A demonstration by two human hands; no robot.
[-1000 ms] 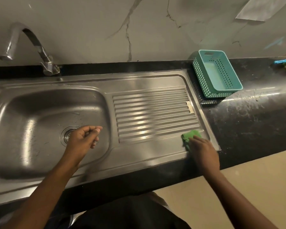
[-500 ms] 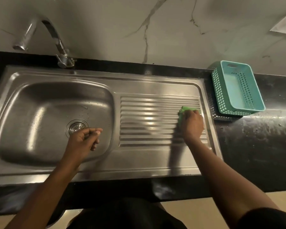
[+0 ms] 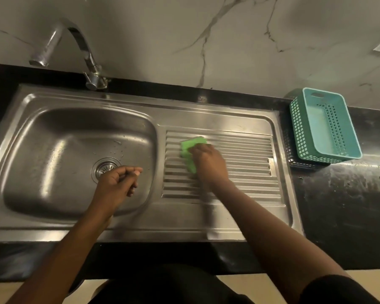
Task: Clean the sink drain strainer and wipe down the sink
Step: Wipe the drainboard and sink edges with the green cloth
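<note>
A stainless steel sink with a ribbed drainboard is set in a black counter. The round drain strainer sits in the basin floor, partly covered by my left hand, which hovers over the basin with fingers curled and nothing visible in them. My right hand presses a green cloth onto the left part of the drainboard ribs. A few water drops lie on the basin floor.
A chrome tap arches over the basin from the back edge. A teal plastic basket stands on a dark mat on the black counter to the right. A marble wall rises behind.
My right hand has swept the green cloth from the drainboard's front right corner up and then leftward across the ribs. My left hand stays curled over the basin.
</note>
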